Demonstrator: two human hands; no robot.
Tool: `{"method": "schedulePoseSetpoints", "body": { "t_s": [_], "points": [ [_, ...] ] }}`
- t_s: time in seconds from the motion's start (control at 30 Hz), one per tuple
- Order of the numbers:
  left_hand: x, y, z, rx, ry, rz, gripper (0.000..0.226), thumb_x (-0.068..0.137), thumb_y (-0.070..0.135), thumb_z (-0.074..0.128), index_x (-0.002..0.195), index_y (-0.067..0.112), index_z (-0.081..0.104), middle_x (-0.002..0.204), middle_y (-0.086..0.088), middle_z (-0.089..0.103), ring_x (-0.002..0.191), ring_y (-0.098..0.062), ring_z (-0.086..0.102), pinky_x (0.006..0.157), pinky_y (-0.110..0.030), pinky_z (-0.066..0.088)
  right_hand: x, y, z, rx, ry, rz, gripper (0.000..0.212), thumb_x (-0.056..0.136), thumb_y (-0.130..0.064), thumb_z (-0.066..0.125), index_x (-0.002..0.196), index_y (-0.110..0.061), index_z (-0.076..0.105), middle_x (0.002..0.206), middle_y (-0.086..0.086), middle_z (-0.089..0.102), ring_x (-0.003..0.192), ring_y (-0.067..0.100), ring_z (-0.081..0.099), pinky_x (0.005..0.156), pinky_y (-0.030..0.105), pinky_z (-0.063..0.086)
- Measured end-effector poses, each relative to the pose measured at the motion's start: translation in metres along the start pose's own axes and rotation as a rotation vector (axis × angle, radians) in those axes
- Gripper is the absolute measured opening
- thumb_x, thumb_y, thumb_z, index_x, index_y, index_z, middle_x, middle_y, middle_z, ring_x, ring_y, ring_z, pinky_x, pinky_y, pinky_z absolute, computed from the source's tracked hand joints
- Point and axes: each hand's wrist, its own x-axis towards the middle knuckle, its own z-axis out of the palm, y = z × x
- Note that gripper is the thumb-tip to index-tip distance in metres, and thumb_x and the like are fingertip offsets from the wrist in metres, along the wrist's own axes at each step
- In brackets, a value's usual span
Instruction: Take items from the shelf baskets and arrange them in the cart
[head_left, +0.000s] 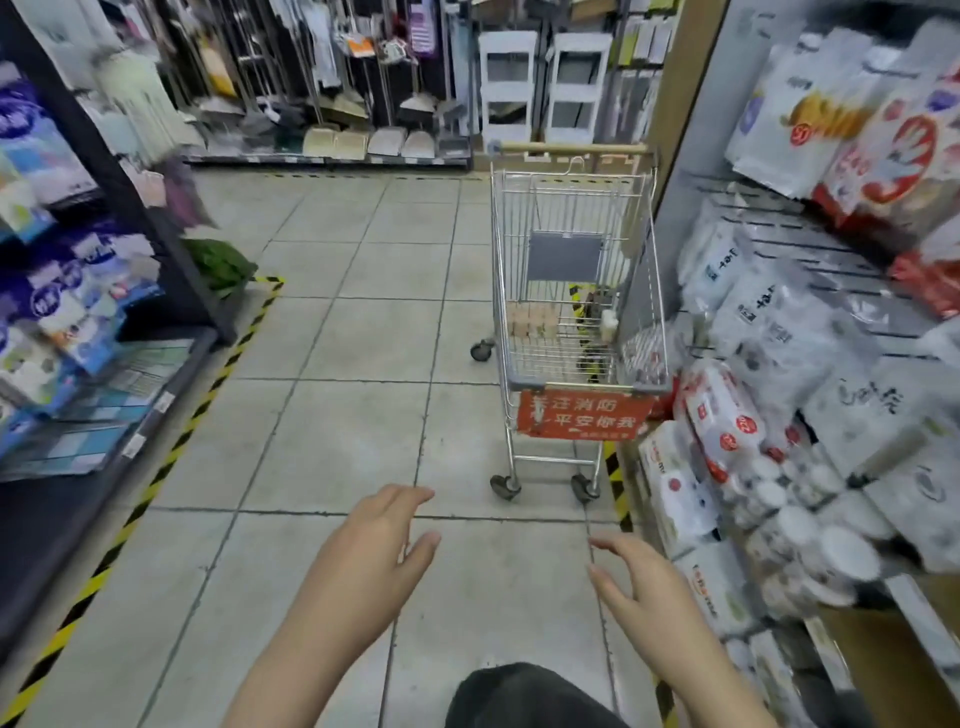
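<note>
A shopper's left hand (382, 540) and right hand (641, 582) are hovering released and empty over the tiled floor (337, 415), while the wire shopping cart (576, 291), carrying a few small items at its bottom, is standing well ahead, just beside the right-hand shelf (810, 244) of bagged goods. The risk is lying in those slumping white plastic packs (753, 322): pulling one out is likely to bring its neighbours sliding down, and a careless reach could nudge the wheeled cart away.
</note>
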Motion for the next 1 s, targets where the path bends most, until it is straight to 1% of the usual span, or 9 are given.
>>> {"method": "schedulePoseSetpoints", "body": {
  "t_s": [0.1,0.2,0.3,0.47,0.57,0.67,0.77,0.9,1.0],
  "points": [
    [0.056,-0.019,-0.019,-0.012,0.032,-0.010,0.042,0.097,0.042,0.044,0.137,0.032,0.040,0.134,0.022,0.042,0.126,0.000,0.038,0.094,-0.015,0.032,0.066,-0.025,-0.002,0.004,0.011,-0.025,0.033,0.097,-0.035,0.051,0.129,-0.031,0.051,0.119,-0.022,0.050,0.117,0.000,0.047,0.093,0.016,0.035],
    [0.104,-0.050,-0.031,-0.030,0.047,-0.078,0.042,0.096,0.042,0.046,0.136,0.031,0.043,0.133,0.020,0.045,0.124,-0.001,0.040,0.093,-0.015,0.033,0.134,-0.054,0.002,0.010,-0.020,-0.069,0.034,0.096,-0.033,0.052,0.130,-0.030,0.051,0.127,-0.018,0.053,0.119,0.001,0.048,0.096,0.018,0.037],
    [0.142,-0.088,-0.040,-0.031,0.027,-0.162,0.043,0.095,0.044,0.046,0.136,0.031,0.044,0.133,0.020,0.045,0.122,-0.001,0.043,0.091,-0.017,0.036,0.195,-0.084,0.010,-0.011,-0.062,-0.110,0.034,0.096,-0.032,0.052,0.130,-0.028,0.052,0.127,-0.016,0.054,0.118,0.002,0.049,0.092,0.015,0.037],
    [0.226,-0.158,-0.059,-0.032,-0.045,-0.257,0.044,0.095,0.044,0.047,0.137,0.030,0.043,0.134,0.017,0.046,0.115,-0.001,0.046,0.091,-0.019,0.039,0.295,-0.123,0.026,-0.020,-0.073,-0.139,0.034,0.096,-0.030,0.053,0.130,-0.025,0.053,0.128,-0.014,0.054,0.120,0.002,0.046,0.091,0.008,0.029],
    [0.301,-0.196,-0.073,-0.023,-0.091,-0.238,0.044,0.095,0.042,0.048,0.136,0.027,0.043,0.135,0.013,0.047,0.118,-0.005,0.048,0.095,-0.023,0.040,0.360,-0.138,0.030,0.004,-0.029,-0.077,0.034,0.096,-0.029,0.053,0.130,-0.023,0.054,0.130,-0.010,0.055,0.121,0.005,0.048,0.095,0.013,0.032],
    [0.388,-0.219,-0.093,0.003,-0.136,-0.171,0.043,0.095,0.041,0.048,0.136,0.027,0.044,0.135,0.012,0.048,0.121,-0.009,0.047,0.096,-0.026,0.040,0.417,-0.150,0.028,0.042,0.035,0.039,0.034,0.097,-0.029,0.052,0.130,-0.023,0.054,0.132,-0.010,0.054,0.122,0.007,0.049,0.094,0.017,0.035],
    [0.475,-0.226,-0.110,0.051,-0.170,-0.045,0.044,0.095,0.038,0.050,0.137,0.024,0.044,0.135,0.010,0.050,0.123,-0.010,0.047,0.098,-0.026,0.039,0.457,-0.159,0.023,0.077,0.107,0.159,0.034,0.097,-0.029,0.052,0.130,-0.023,0.053,0.132,-0.010,0.053,0.122,0.007,0.048,0.094,0.018,0.036],
    [0.581,-0.207,-0.113,0.109,-0.241,0.173,0.041,0.095,0.033,0.052,0.134,0.023,0.047,0.132,0.009,0.052,0.122,-0.010,0.048,0.095,-0.024,0.037,0.488,-0.157,0.017,0.120,0.194,0.310,0.033,0.097,-0.028,0.052,0.131,-0.025,0.052,0.130,-0.012,0.052,0.120,0.005,0.048,0.091,0.012,0.032],
    [0.642,-0.178,-0.099,0.125,-0.312,0.307,0.039,0.096,0.036,0.049,0.134,0.028,0.046,0.132,0.013,0.049,0.120,-0.008,0.048,0.091,-0.021,0.037,0.501,-0.143,0.011,0.196,0.244,0.446,0.034,0.098,-0.029,0.051,0.132,-0.026,0.050,0.130,-0.015,0.052,0.117,0.002,0.048,0.093,0.017,0.037]
  ]
}}
